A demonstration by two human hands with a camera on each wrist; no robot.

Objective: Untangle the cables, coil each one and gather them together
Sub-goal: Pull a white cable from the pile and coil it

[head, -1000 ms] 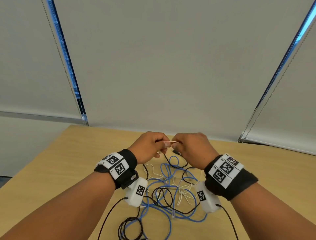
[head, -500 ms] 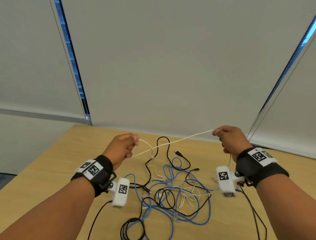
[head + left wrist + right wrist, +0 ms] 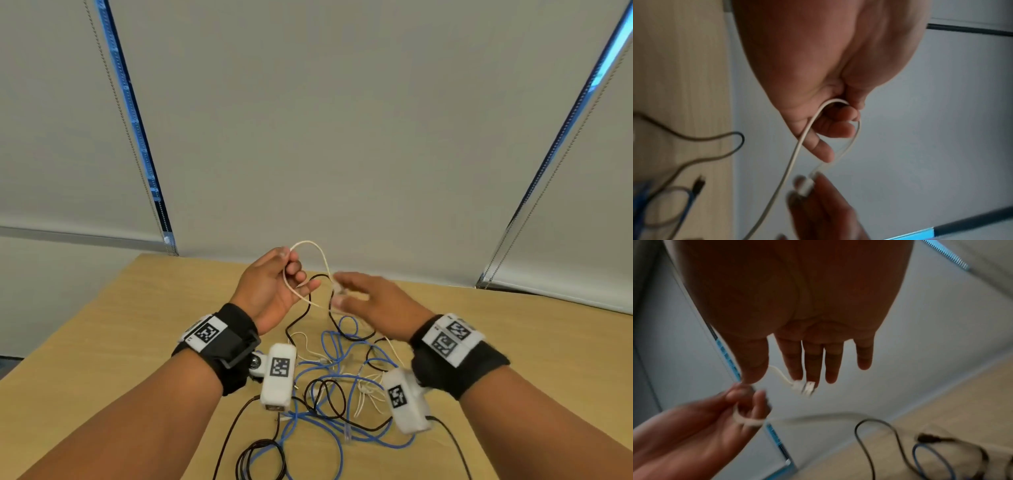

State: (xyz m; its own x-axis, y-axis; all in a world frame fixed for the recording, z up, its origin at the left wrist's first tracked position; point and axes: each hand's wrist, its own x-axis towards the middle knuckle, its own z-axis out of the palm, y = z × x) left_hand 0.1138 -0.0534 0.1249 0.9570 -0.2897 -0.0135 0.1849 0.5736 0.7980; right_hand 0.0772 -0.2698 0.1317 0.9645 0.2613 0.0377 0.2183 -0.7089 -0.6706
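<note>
Left hand (image 3: 270,291) pinches white cable (image 3: 317,250) loop; right hand (image 3: 373,301) fingers spread, plug loose. Risk: loop springs open.

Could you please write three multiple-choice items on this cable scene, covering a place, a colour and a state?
1. Where is the thin cream-white cable's loop?
A. flat on the table
B. raised in the left hand
C. round the right wrist

2. What colour is the long cable lying under the hands on the light wooden table?
A. red
B. green
C. blue

3. How are the right hand's fingers?
A. straight
B. clenched in a fist
C. flat on the table

Answers: B, the left fingers curl round it in the air; C, blue loops show; A, the right wrist view shows them extended.
</note>
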